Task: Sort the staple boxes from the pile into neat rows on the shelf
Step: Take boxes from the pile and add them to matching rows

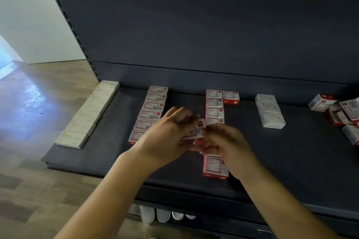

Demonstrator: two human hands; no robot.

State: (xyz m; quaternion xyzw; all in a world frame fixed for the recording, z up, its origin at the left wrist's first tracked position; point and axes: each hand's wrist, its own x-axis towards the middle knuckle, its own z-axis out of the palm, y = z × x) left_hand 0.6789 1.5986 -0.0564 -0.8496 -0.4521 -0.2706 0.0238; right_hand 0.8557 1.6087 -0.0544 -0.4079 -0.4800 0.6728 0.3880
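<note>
A: Status?
B: Left hand (169, 132) and right hand (223, 141) pinch one staple box (196, 130) together above the shelf (291, 161), between two red rows.
A: Tip?
B: Square it against the row's gap (214, 137), label up, edges flush.

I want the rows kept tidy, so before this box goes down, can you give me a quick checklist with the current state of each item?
1. Box secured: ok. The left hand and right hand both pinch the red-and-white staple box.
2. Target row chosen: cannot tell; the box hangs between the left red row and the middle red row.
3. Gap in middle row: cannot tell, hands hide it.
4. Box matches red rows: ok.
5. Pile remaining at the right: ok, still unsorted boxes.
</note>
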